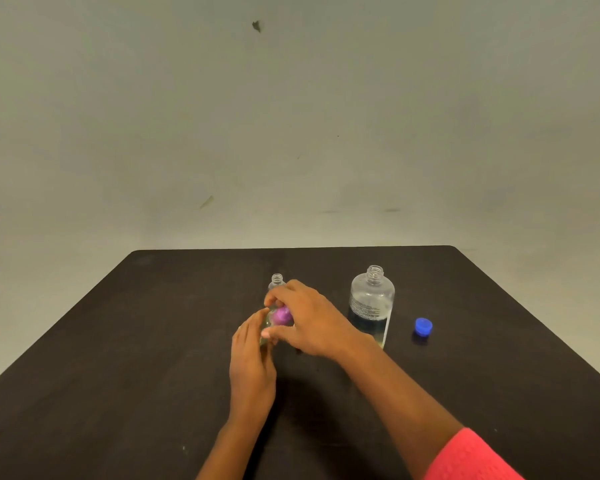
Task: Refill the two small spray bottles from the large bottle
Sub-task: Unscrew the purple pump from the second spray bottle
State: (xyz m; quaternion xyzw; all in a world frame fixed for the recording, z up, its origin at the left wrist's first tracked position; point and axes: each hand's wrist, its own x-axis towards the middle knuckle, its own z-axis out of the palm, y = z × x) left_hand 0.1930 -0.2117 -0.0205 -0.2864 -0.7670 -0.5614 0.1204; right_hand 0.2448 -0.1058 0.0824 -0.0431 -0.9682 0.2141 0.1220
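head view: dark table [153, 341]. near small spray bottle [264, 329] at table centre, mostly hidden by hands. left hand [253, 362] curled round its body from 7 o'clock. right hand [314, 320] pinches its purple spray cap [282, 315] from 4 o'clock. second small spray bottle [277, 280], uncapped, just behind at 12 o'clock. large bottle [372, 306], open, partly filled, at 3 o'clock. blue cap [423, 326] lies further out at 3 o'clock. pink sleeve [471, 459] on right arm.

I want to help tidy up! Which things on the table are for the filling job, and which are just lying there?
For the job: large bottle; blue cap; uncapped small bottle; second small bottle, held by the left hand; purple spray top, gripped by the right hand.

Just there: dark table; wall.
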